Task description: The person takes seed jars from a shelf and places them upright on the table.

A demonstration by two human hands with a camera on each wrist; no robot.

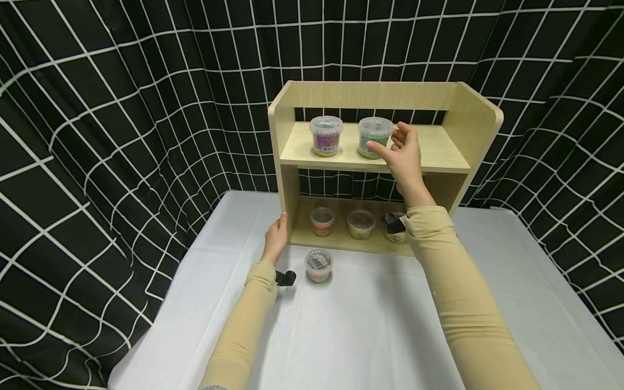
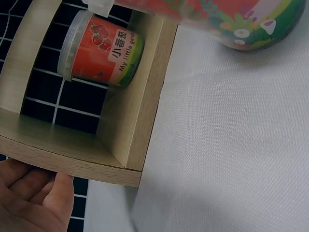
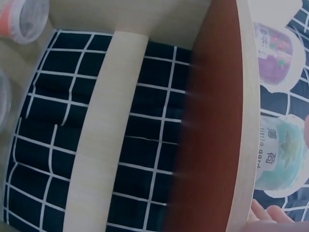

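Note:
My right hand (image 1: 407, 157) is at the upper shelf beside a green-labelled plastic tub (image 1: 374, 138) with a clear lid. Its thumb lies in front of the tub and the fingers are spread to the right; firm contact cannot be made out. To the left on that shelf stands a purple-labelled tub (image 1: 326, 136). Low down, my left hand (image 1: 276, 238) rests against the outer face of the wooden shelf unit's left side panel (image 2: 72, 166), thumb and fingers all on that outer side. On the table close by sits another lidded tub (image 1: 319, 266).
Inside the lower compartment stand a red-labelled tub (image 1: 322, 222), a pale yellow tub (image 1: 361, 225) and another tub (image 1: 395, 236), partly hidden by the right wrist camera (image 1: 391, 222). A white cloth (image 1: 351, 325) covers the table. Black gridded curtains (image 1: 146, 108) surround it.

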